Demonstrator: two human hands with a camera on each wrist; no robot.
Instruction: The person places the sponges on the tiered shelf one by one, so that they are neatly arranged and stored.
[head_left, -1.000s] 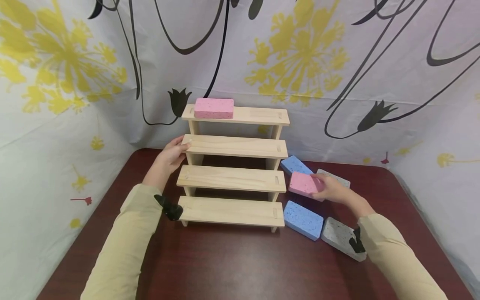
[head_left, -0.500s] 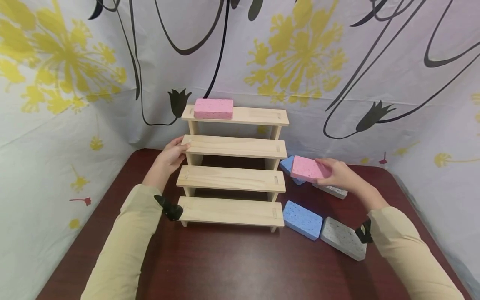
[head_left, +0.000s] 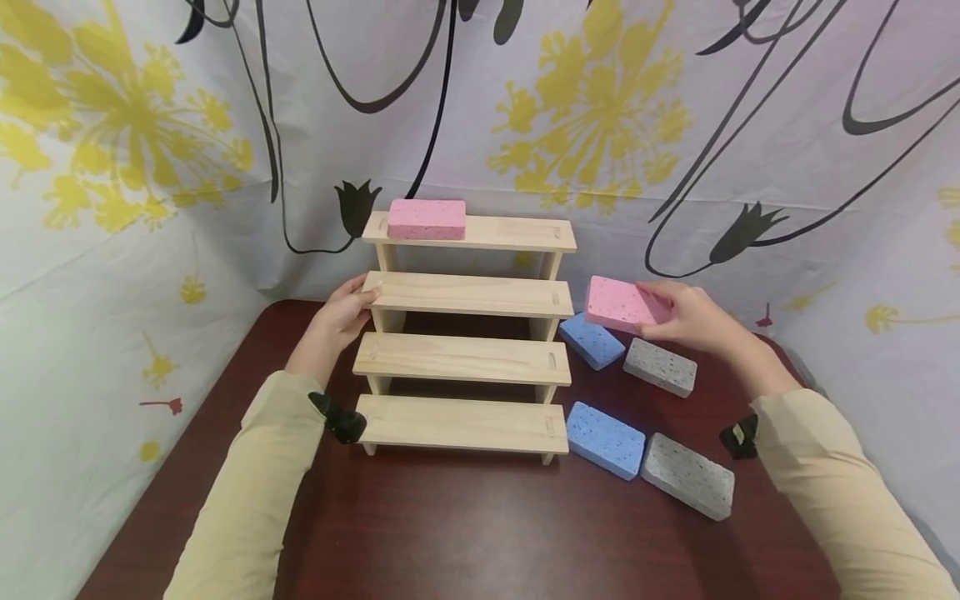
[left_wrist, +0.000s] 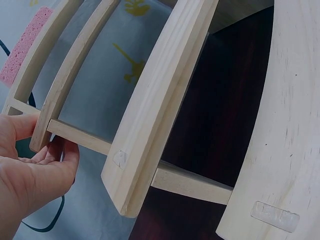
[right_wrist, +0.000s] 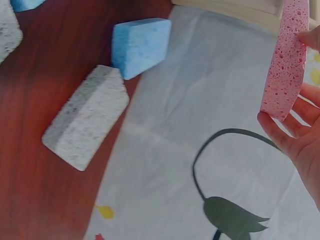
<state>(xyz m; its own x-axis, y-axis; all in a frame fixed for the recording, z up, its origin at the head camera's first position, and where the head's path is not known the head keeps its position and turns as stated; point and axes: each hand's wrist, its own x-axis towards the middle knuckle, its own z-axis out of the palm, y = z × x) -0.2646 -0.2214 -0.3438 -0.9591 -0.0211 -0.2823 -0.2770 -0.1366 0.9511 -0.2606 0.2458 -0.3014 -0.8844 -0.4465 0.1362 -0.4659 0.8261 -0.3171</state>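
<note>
the right hand (head_left: 690, 318) grips a pink sponge (head_left: 617, 303) aloft as the left hand (head_left: 341, 315) pinches a wooden rack (head_left: 461, 358) at its second-highest step (head_left: 468, 293).

table (head_left: 442, 533): rack (head_left: 461, 357), blue sponges (head_left: 606, 440), grey sponges (head_left: 688, 477) | top shelf (head_left: 517, 232): pink sponge (head_left: 427, 219)

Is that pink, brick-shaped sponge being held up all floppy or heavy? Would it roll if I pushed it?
The pink, brick-shaped sponge looks fairly stiff, since it sticks out from the right grip without drooping. It's probably light for its size, because little holes dot it. It likely wouldn't roll: its sides look flat.
</note>
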